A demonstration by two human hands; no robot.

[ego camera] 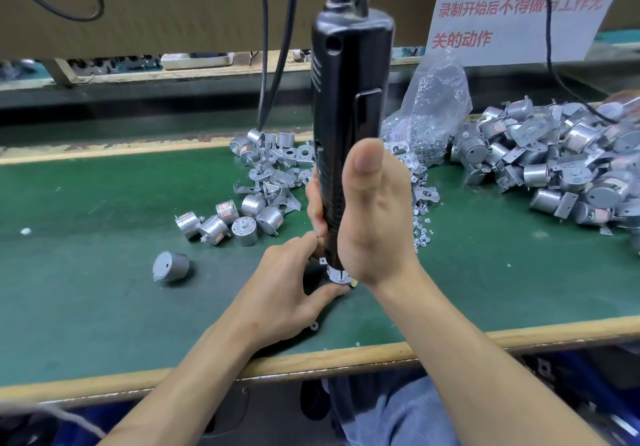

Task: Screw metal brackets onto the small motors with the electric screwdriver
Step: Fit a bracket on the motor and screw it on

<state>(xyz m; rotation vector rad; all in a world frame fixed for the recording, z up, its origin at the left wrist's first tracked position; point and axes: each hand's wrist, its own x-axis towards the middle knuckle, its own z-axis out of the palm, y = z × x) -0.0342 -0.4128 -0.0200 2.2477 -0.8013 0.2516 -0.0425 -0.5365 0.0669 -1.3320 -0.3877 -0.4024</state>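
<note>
Smooth black electric screwdriver [346,99] stands upright — right hand [374,217] curled round it. Left hand [291,293] pinches the shiny motor [336,273] beneath.

Single head-worn view, angled forward and down, close over green bench [104,203], wide-angle

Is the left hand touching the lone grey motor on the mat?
Apart. The head view shows bare green mat between the left hand and the lone motor; the hand holds the bracketed motor under the electric screwdriver.
</note>
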